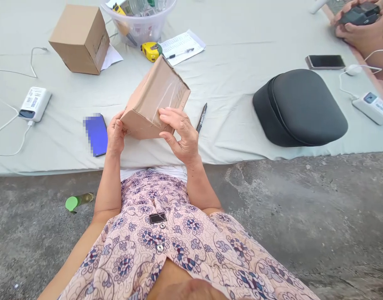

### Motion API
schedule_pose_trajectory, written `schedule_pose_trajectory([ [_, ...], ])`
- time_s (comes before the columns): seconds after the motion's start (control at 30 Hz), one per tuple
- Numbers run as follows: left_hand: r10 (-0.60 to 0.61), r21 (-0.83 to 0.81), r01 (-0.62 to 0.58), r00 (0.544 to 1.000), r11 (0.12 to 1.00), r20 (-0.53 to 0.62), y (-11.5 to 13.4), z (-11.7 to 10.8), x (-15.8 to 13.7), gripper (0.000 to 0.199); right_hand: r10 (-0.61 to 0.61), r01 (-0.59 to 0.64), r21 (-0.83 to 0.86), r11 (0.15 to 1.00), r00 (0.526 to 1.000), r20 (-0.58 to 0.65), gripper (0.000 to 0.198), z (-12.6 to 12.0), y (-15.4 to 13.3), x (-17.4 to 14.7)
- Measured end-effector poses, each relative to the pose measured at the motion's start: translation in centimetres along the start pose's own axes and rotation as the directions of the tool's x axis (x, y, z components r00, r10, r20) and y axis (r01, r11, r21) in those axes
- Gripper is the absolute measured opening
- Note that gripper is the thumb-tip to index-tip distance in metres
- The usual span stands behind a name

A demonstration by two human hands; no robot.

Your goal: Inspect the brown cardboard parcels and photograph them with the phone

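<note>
A small brown cardboard box (pixel 163 96) is held tilted above the cloth, with clear tape across the side facing up. My left hand (pixel 116 134) grips its lower left corner, thumb in front and the other fingers partly hidden behind. At the box's lower right edge, my right hand (pixel 182 135) has its fingers stretched out over the taped side and its thumb apart. Those fingertips rest on or just over the tape; I cannot tell which. A black marker pen (pixel 201 117) lies right of that hand. Left of the box is a phone (pixel 97 135) with a blurred blue screen.
Beyond the box are a yellow tape measure (pixel 151 51), a paper sheet with a pen (pixel 186 45), a plastic basket (pixel 144 25) and another cardboard box (pixel 80 39). A black case (pixel 304 108) stands right. Power banks (pixel 35 104) have cables. Another person's hands (pixel 363 31) hold a dark device.
</note>
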State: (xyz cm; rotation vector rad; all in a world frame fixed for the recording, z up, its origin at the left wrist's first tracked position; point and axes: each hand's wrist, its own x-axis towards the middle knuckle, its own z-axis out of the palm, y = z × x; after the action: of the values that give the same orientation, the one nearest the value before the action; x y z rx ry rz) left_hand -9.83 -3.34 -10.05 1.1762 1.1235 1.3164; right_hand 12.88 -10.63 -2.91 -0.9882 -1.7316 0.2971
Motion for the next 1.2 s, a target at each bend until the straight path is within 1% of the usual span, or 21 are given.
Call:
schedule_pose_trajectory([
  [0.1, -0.009, 0.023, 0.009, 1.0, 1.0, 0.017, 0.1, -0.3, 0.1, 0.084, -0.008, 0.008, -0.011, 1.0, 1.0, 0.015, 0.044, 0.5, 0.0, 0.5],
  [0.17, -0.005, 0.115, 0.009, 0.999, 0.993, -0.038, 0.7, -0.4, -0.2, 0.084, -0.001, 0.001, -0.027, 1.0, 1.0, 0.019, 0.045, 0.9, -0.1, 0.7],
  [0.23, 0.088, 0.277, -0.043, 0.985, 0.96, -0.151, 1.7, -0.3, -0.7, 0.081, -0.003, 0.003, -0.035, 0.999, 1.0, 0.012, 0.043, 1.2, -0.2, 0.8],
  [0.27, 0.177, 0.37, -0.098, 0.966, 0.924, -0.187, 2.3, -0.2, -1.0, 0.079, -0.006, 0.006, -0.038, 0.999, 1.0, 0.004, 0.042, 1.4, -0.3, 0.8],
  [0.3, 0.283, 0.459, -0.174, 0.942, 0.871, -0.181, 2.9, -0.1, -1.3, 0.079, -0.01, 0.01, -0.046, 0.999, 1.0, -0.004, 0.041, 1.5, -0.3, 0.9],
  [0.33, 0.387, 0.53, -0.267, 0.914, 0.805, -0.126, 3.4, 0.2, -1.7, 0.082, -0.015, 0.014, -0.059, 0.998, 1.0, -0.01, 0.04, 1.6, -0.4, 0.9],
  [0.37, 0.471, 0.573, -0.37, 0.881, 0.731, -0.033, 3.9, 0.4, -2.0, 0.088, -0.021, 0.02, -0.079, 0.997, 1.0, -0.013, 0.04, 1.7, -0.5, 1.0],
  [0.43, 0.573, 0.576, -0.555, 0.801, 0.6, 0.175, 4.5, 1.2, -2.4, 0.107, -0.037, 0.035, -0.124, 0.992, 0.999, -0.009, 0.04, 1.9, -0.7, 1.2],
  [0.47, 0.601, 0.559, -0.617, 0.761, 0.554, 0.244, 4.6, 1.7, -2.5, 0.116, -0.048, 0.047, -0.143, 0.989, 0.999, -0.005, 0.039, 1.9, -0.8, 1.2],
  [0.5, 0.622, 0.544, -0.653, 0.732, 0.527, 0.278, 4.5, 2.2, -2.6, 0.122, -0.061, 0.06, -0.156, 0.986, 0.998, -0.002, 0.038, 2.0, -0.9, 1.3],
  [0.53, 0.64, 0.536, -0.67, 0.715, 0.513, 0.28, 4.4, 2.7, -2.7, 0.126, -0.072, 0.072, -0.164, 0.984, 0.997, 0.002, 0.037, 2.1, -1.0, 1.3],
  [0.63, 0.692, 0.55, -0.672, 0.689, 0.497, 0.217, 3.7, 3.9, -2.7, 0.122, -0.077, 0.08, -0.172, 0.982, 0.997, 0.023, 0.036, 2.1, -1.1, 1.2],
  [0.73, 0.719, 0.538, -0.686, 0.667, 0.489, 0.195, 3.0, 4.1, -2.5, 0.103, -0.058, 0.065, -0.196, 0.978, 0.997, 0.043, 0.039, 1.9, -0.8, 1.0],
  [0.77, 0.721, 0.516, -0.701, 0.661, 0.493, 0.207, 2.8, 3.9, -2.3, 0.1, -0.06, 0.064, -0.215, 0.974, 0.998, 0.025, 0.045, 1.7, -0.6, 0.9],
  [0.83, 0.711, 0.461, -0.722, 0.661, 0.515, 0.24, 2.6, 3.3, -2.0, 0.104, -0.06, 0.048, -0.26, 0.964, 0.997, -0.04, 0.067, 1.3, 0.0, 0.7],
  [0.9, 0.681, 0.421, -0.715, 0.684, 0.558, 0.26, 2.5, 2.6, -1.6, 0.112, -0.038, 0.003, -0.289, 0.957, 0.992, -0.117, 0.087, 0.7, 0.9, 0.6],
  [0.97, 0.643, 0.386, -0.692, 0.717, 0.61, 0.268, 2.6, 1.9, -1.4, 0.113, 0.014, -0.06, -0.267, 0.962, 0.985, -0.171, 0.096, 0.1, 1.9, 0.4],
  [1.0, 0.63, 0.368, -0.685, 0.726, 0.629, 0.276, 2.7, 1.6, -1.3, 0.113, 0.049, -0.092, -0.228, 0.969, 0.981, -0.187, 0.097, -0.1, 2.5, 0.3],
  [1.07, 0.617, 0.334, -0.686, 0.727, 0.646, 0.301, 2.9, 1.2, -1.2, 0.117, 0.125, -0.147, -0.101, 0.984, 0.972, -0.2, 0.095, -0.4, 3.5, 0.0],
  [1.13, 0.606, 0.298, -0.692, 0.721, 0.657, 0.337, 3.0, 1.1, -1.3, 0.128, 0.199, -0.196, 0.035, 0.98, 0.96, -0.197, 0.086, -0.4, 4.2, -0.3],
  [1.2, 0.581, 0.257, -0.675, 0.732, 0.692, 0.356, 3.0, 1.2, -1.4, 0.132, 0.241, -0.221, 0.114, 0.969, 0.946, -0.218, 0.074, -0.3, 4.4, -0.6],
])
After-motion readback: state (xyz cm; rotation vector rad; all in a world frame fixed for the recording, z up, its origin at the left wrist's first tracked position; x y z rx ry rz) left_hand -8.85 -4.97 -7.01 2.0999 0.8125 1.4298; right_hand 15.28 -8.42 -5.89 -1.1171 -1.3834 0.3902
